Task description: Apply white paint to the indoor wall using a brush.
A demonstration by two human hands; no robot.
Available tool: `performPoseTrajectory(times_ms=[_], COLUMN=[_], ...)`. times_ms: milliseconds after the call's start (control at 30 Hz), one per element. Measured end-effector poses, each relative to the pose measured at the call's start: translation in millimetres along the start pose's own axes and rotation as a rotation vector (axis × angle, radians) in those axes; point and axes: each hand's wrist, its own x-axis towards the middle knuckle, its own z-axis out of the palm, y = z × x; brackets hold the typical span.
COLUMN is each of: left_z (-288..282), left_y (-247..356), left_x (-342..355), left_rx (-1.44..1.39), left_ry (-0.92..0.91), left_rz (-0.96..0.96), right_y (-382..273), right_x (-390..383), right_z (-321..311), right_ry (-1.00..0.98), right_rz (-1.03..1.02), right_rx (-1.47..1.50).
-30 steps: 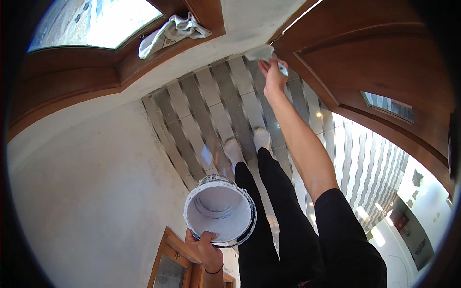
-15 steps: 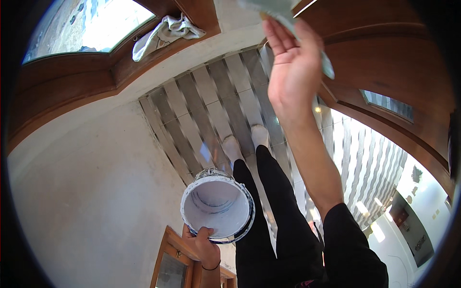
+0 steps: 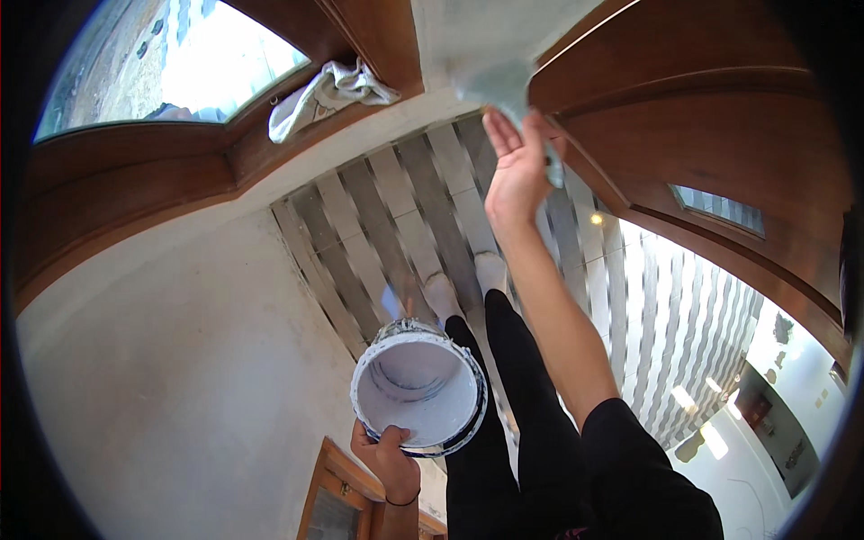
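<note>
Flat wide-headed hand tool [image 3: 497,85] is held up by the pale wall strip [image 3: 468,36] between the window frame [image 3: 387,31] and the wooden door [image 3: 684,121], and it's too blurred for brush or scraper to be called; whether the wall is touched can't be told either. In the right hand [image 3: 519,178] the handle looks pinched between thumb and fingers, with the fingertips mostly stretched out toward the head. Pretty light grip, so probably fine for an easy stroke, but a firmer wrap might be wanted if any real pressure is needed. The wide edge is best laid flat and steered clear of the door, since in this view it's right beside the wood and smears there could be a pain. The white-coated bucket [image 3: 454,387] is gripped lower down by the left hand [image 3: 387,463], thumb hooked inside the rim, other fingers outside. Imo it'd be better carried closer under the tool, as drips could easily be caught by the striped tile floor [image 3: 369,198] instead. The cloth [image 3: 328,94] on the window frame looks handy for wiping.
</note>
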Motion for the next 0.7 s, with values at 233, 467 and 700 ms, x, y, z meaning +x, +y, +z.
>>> performPoseTrajectory(times_ms=[233,467,700], left_z=[-3.0,-22.0,-34.7], left_y=[8.7,0.8,28.7], left_x=[-1.7,0.7,-12.2], left_rx=[0.147,0.104,0.007], left_ry=[0.046,0.044,-0.041], left_rz=[-0.042,-0.005,0.027], right_y=[60.3,2.5,-92.8], right_x=[63.6,49.8,6.0], right_z=[-48.9,-6.9,86.8], right_ry=[0.308,0.127,-0.004], right_rz=[0.221,0.148,0.089], right_rx=[-0.102,-0.150,0.000])
